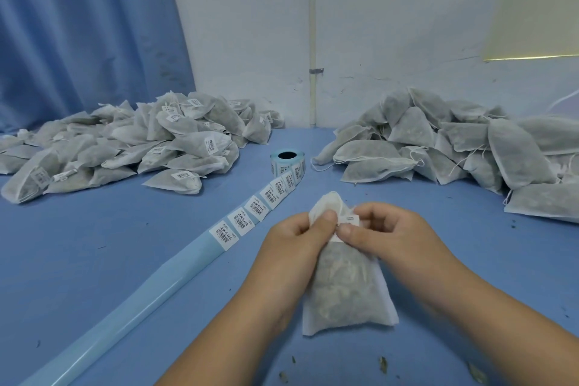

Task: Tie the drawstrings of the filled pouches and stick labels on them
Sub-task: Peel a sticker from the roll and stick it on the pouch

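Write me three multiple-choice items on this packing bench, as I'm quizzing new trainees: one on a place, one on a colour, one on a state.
1. Where does the label roll stand?
A. Between the labelled pile and the unlabelled pile.
B. On top of a pile.
C. On the floor.

2. What colour is the table cover?
A. Red.
B. Green.
C. Blue.

3. How is the pouch at the front held?
A. It lies untouched.
B. The left hand and right hand both pinch its top end.
C. Only one hand holds it.

Answers: 1 A, the roll sits on the table in the gap between the two heaps; 2 C, the bare surface is blue; 3 B, thumbs and fingers of both hands close on the gathered neck.
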A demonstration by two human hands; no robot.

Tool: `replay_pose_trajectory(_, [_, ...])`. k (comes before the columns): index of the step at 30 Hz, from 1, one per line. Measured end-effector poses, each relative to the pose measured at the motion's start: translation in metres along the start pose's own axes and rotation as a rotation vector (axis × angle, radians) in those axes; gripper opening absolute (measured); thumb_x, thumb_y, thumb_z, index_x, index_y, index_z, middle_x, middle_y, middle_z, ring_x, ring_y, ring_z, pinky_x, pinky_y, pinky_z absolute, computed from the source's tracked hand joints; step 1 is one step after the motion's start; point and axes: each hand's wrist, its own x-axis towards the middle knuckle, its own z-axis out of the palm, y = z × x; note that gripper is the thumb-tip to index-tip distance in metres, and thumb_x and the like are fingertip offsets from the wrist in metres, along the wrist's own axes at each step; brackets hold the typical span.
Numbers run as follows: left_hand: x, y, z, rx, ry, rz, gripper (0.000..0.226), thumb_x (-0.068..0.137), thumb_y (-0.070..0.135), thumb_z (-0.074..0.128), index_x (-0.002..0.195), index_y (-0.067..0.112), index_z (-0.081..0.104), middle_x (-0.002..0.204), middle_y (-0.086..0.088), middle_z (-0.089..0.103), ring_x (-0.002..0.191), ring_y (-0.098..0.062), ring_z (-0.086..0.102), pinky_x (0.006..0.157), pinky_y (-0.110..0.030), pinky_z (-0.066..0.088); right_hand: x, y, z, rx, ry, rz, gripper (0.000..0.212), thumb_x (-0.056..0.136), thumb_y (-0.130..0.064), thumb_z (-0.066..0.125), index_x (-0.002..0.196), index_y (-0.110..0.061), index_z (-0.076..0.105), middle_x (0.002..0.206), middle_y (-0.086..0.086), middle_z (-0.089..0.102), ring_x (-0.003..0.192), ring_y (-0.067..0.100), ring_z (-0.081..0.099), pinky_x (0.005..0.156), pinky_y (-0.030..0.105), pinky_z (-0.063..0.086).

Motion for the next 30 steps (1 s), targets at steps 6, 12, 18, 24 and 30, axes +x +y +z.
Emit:
replay_pose_trajectory(6, [-0.004,0.003,-0.002,0.061,-0.156,-0.037,0.016,0.086,0.028,0.074,0.095,0.015,0.075,0.102,-0.009,0.076,0.099,-0.026,0.072,0.098,-0.046,0.053,0.000,-0.001,-0.002,0.335,0.007,0.231,0.030,0.064,-0.031,0.077,0.079,-0.007,0.072,0.077,0.018,0.069,0.064,0.027,0.067,0.055,0.033,0.054])
replay_pose_trajectory(12, [0.001,0.006,-0.005,-0.197,-0.014,-0.040,0.011,0.089,0.021,0.068,0.092,0.012,0.074,0.095,-0.010,0.076,0.085,-0.022,0.071,0.083,-0.039,0.055,-0.006,-0.005,0.006,0.131,-0.032,0.225,0.036,0.081,-0.049,0.066,0.091,-0.016,0.076,0.093,0.008,0.075,0.085,0.024,0.073,0.073,0.036,0.056])
replay_pose_trajectory(18, [0.012,0.009,-0.025,-0.444,0.243,-0.014,0.012,0.092,0.019,0.061,0.092,0.008,0.066,0.077,-0.016,0.065,0.077,-0.033,0.066,0.076,-0.048,0.055,0.003,-0.018,0.036,-0.138,-0.239,0.086,0.013,0.087,-0.017,0.069,0.099,-0.015,0.067,0.075,-0.002,0.071,0.060,0.014,0.064,0.050,0.031,0.053])
replay_pose_trajectory(24, [0.032,0.024,-0.067,-0.511,0.416,0.057,0.038,0.097,0.035,0.053,0.108,0.002,0.068,0.096,-0.016,0.075,0.088,-0.030,0.073,0.073,-0.039,0.060,0.071,-0.027,0.072,-0.023,-0.161,0.215,0.021,0.083,-0.024,0.069,0.090,-0.004,0.064,0.058,0.006,0.059,0.044,0.014,0.049,0.040,0.022,0.036])
replay_pose_trajectory(30, [0.040,0.029,-0.100,-0.646,0.612,0.030,0.022,0.097,0.030,0.052,0.097,0.010,0.061,0.101,-0.013,0.069,0.079,-0.024,0.071,0.063,-0.033,0.051,0.162,-0.070,0.138,0.354,-0.151,0.244,0.009,0.088,-0.008,0.065,0.084,-0.002,0.062,0.059,0.007,0.057,0.043,0.012,0.054,0.039,0.020,0.047])
